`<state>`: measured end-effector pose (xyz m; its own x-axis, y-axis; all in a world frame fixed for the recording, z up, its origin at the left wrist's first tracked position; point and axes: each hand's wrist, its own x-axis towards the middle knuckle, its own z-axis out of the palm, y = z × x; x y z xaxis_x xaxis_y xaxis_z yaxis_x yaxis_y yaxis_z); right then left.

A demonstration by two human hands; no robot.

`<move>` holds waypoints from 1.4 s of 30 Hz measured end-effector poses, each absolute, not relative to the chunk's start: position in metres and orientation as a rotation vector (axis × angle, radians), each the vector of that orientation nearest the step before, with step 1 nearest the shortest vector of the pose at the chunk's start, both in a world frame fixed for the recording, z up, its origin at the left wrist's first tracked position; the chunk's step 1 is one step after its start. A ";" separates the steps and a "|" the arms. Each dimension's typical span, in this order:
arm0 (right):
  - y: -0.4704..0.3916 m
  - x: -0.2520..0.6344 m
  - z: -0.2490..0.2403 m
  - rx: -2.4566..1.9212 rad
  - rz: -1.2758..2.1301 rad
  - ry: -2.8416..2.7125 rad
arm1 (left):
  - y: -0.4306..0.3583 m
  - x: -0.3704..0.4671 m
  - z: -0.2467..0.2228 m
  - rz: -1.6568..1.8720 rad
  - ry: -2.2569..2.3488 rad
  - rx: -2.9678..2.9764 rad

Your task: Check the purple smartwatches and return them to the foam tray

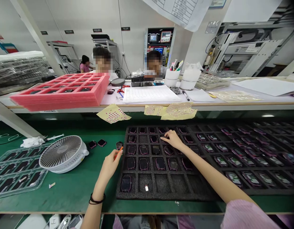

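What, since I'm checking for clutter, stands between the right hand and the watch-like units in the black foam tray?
Nothing visible: the right hand is directly over the black foam tray, among the watch-like units. The white fan stands off to the left, beyond the left hand.

My distant seat looks down on a black foam tray [158, 195], partly filled with watch-like devices [160, 163]

Through my head view, the left hand [111, 161] grips an orange tool [118, 153] beside the tray's left edge, near a loose dark device [119, 145]; the right hand [174, 139] reaches over the second row from the back, and I cannot make out whether it holds anything. Off to the left I see a white fan [63, 151] on the green bench [68, 194], next to a clear tray [18, 193] of dark pieces [23, 178], with a pink foam tray [95, 99] on the shelf [220, 107] above
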<state>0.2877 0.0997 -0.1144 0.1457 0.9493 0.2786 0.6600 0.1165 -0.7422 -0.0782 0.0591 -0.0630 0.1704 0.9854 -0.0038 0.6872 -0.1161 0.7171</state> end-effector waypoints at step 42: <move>0.031 0.143 -0.043 -0.663 1.693 -0.681 | 0.026 0.011 -0.043 0.866 0.812 1.266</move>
